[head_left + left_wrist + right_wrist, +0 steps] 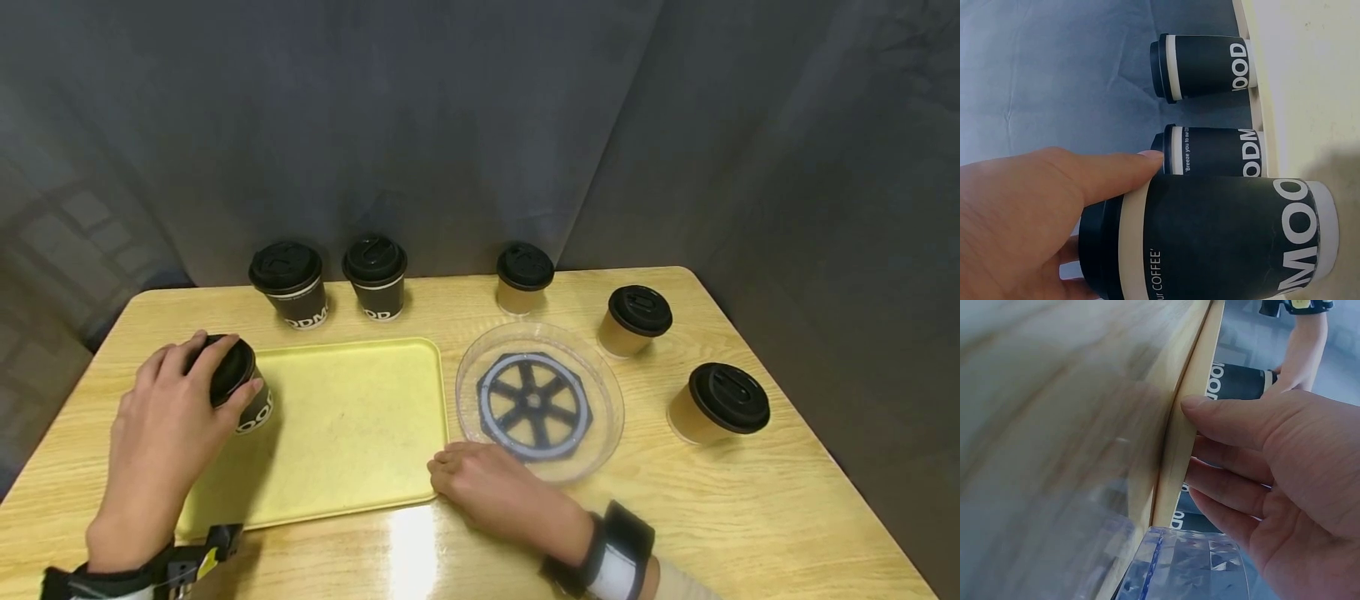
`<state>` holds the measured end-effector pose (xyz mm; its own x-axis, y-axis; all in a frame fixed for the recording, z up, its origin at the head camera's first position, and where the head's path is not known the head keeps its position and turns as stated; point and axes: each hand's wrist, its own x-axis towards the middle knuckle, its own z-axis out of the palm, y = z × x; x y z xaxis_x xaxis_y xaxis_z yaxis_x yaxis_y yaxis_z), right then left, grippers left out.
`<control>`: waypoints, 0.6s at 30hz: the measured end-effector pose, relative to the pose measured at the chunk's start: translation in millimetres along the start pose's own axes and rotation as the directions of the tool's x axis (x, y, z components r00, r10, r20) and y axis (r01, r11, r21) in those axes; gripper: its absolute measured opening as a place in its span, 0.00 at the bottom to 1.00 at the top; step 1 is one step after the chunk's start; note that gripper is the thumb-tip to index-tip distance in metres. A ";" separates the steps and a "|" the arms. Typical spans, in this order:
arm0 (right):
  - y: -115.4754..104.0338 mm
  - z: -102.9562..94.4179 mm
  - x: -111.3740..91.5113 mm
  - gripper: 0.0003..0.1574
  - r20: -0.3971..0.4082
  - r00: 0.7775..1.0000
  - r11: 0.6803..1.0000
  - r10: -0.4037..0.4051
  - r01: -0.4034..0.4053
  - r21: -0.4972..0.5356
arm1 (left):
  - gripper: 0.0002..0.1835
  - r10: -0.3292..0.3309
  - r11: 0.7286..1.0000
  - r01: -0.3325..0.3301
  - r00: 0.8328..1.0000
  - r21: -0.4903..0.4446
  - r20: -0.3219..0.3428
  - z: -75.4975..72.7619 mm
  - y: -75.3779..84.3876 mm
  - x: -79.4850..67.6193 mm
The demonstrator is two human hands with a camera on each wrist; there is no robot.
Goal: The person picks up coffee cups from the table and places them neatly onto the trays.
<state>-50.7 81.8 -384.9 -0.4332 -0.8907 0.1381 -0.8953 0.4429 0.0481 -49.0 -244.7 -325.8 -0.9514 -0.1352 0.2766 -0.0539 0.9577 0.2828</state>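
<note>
My left hand grips a black paper coffee cup by its black lid, fingers spread round the lid's rim. The cup is upright, over the left part of a yellow tray. White lettering runs round its lower part in the left wrist view. My right hand holds the tray's near right corner. In the right wrist view, the thumb lies at the tray's edge and the other fingers bend in beside it.
Two more black cups stand behind the tray. Right of it sits a round clear dish with a dark spoked pattern. Three tan cups with black lids curve around the dish. A dark curtain hangs behind the wooden table.
</note>
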 end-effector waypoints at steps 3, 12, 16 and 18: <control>0.1 1.1 0.6 0.06 -0.015 1.000 1.000 -0.011 0.011 0.001 | 0.34 -0.001 1.000 0.001 1.000 0.005 -0.009 0.4 0.2 -0.8; -0.5 1.9 0.2 0.05 -0.034 0.999 1.000 -0.027 0.026 -0.010 | 0.32 -0.006 1.000 0.006 1.000 0.005 -0.021 3.1 1.2 -1.2; -0.4 2.6 -0.2 0.05 -0.030 0.999 1.000 -0.024 0.023 -0.019 | 0.33 -0.005 1.000 0.005 1.000 0.014 -0.028 2.9 1.9 -1.9; 0.0 3.0 -0.7 0.05 -0.027 0.999 1.000 -0.020 0.019 -0.020 | 0.32 0.003 1.000 -0.003 0.999 0.012 -0.040 3.1 2.4 -2.1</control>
<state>-50.7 82.1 -387.9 -0.4123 -0.8961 0.1641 -0.9012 0.4276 0.0704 -48.0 -241.3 -328.5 -0.9388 -0.1422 0.3139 -0.0551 0.9611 0.2708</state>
